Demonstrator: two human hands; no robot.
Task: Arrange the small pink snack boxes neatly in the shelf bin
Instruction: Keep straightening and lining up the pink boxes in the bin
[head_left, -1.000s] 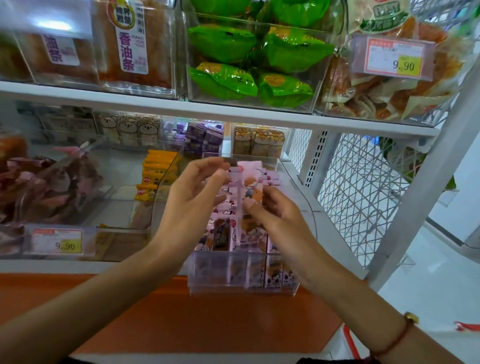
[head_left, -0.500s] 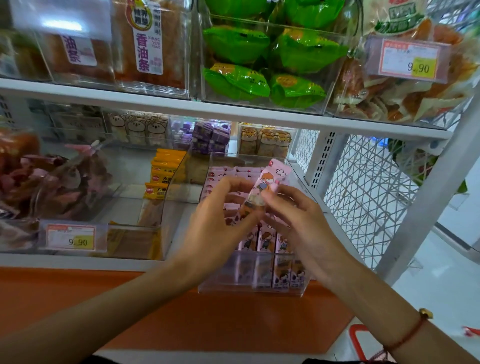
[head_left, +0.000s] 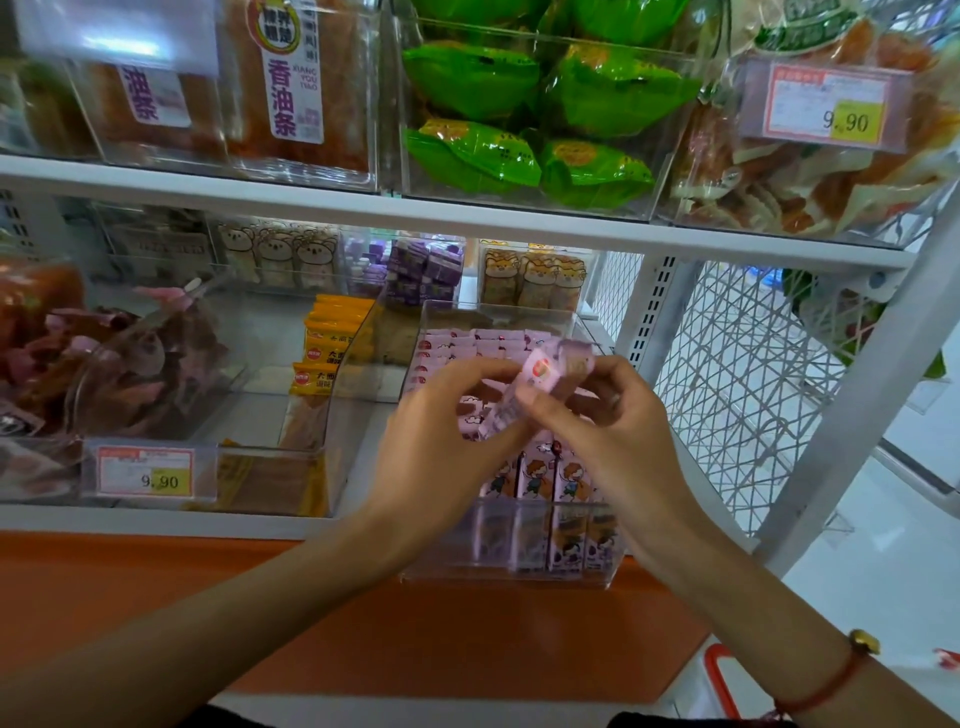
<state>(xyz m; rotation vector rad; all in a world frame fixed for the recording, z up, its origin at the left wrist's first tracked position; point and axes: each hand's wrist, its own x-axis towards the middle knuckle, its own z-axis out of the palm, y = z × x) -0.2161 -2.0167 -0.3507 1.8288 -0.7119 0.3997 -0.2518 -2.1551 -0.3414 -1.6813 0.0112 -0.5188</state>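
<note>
you've lifted one pink box higher above the bin; left hand and right hand both pinch it, so it awaits slotting.

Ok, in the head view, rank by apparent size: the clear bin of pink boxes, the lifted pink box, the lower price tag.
1. Clear bin
2. Lower price tag
3. Lifted pink box, partly covered by both hands, so its rank is unsure.

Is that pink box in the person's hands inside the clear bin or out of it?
Out: both hands hold the small pink snack box tilted above the clear plastic bin.
</note>
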